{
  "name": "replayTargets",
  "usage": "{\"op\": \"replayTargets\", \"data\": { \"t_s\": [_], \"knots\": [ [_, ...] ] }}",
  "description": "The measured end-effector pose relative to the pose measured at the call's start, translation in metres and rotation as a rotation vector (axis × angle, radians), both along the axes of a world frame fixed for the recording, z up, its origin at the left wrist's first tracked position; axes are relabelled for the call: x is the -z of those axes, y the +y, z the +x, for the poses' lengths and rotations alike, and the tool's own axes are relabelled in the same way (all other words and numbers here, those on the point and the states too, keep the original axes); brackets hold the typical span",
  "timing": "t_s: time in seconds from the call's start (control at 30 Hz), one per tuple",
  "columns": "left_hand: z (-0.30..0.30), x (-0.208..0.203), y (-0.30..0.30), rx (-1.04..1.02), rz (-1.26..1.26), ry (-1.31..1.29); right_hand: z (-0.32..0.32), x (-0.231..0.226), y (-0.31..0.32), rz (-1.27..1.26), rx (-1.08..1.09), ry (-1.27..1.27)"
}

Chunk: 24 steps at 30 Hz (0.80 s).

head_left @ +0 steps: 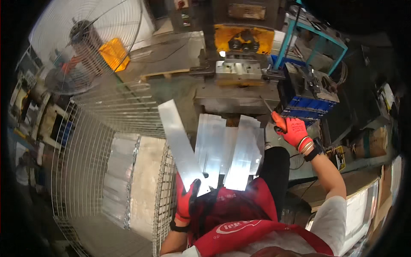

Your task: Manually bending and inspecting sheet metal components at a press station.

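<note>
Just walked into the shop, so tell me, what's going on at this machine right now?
A person in red gloves sits at a press machine. Their left hand grips the near end of a long metal strip, angled up over a wire cage. More strips lie across their lap. Their right hand holds a thin tool pointed toward the press.

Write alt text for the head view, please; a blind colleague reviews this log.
A seated person's red-gloved left hand grips the near end of a long shiny metal strip, angled up over more strips on their lap. Their gloved right hand holds a thin tool toward a press machine. A wire-mesh cage stands left.
</note>
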<state>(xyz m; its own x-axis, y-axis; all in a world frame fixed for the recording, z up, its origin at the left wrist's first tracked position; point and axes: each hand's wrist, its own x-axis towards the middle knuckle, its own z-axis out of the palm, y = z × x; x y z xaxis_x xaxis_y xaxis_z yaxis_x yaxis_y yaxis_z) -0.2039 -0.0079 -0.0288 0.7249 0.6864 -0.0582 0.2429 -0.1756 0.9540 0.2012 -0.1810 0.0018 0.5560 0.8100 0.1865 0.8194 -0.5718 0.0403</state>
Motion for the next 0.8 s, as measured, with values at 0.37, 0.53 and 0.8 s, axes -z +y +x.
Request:
{"op": "replayTargets", "data": {
  "t_s": [0.37, 0.53, 0.8],
  "knots": [
    [0.054, -0.032, 0.017, -0.302, -0.391, -0.218, 0.224, 0.017, -0.060, 0.408, 0.323, 0.145],
    [0.069, -0.041, 0.029, -0.087, 0.109, -0.001, 0.360, 0.082, -0.058, 0.776, 0.318, 0.366],
    [0.068, -0.006, 0.048, -0.020, -0.024, 0.098, 0.418, 0.156, -0.040, 0.988, 0.397, 0.564]
  ]
}}
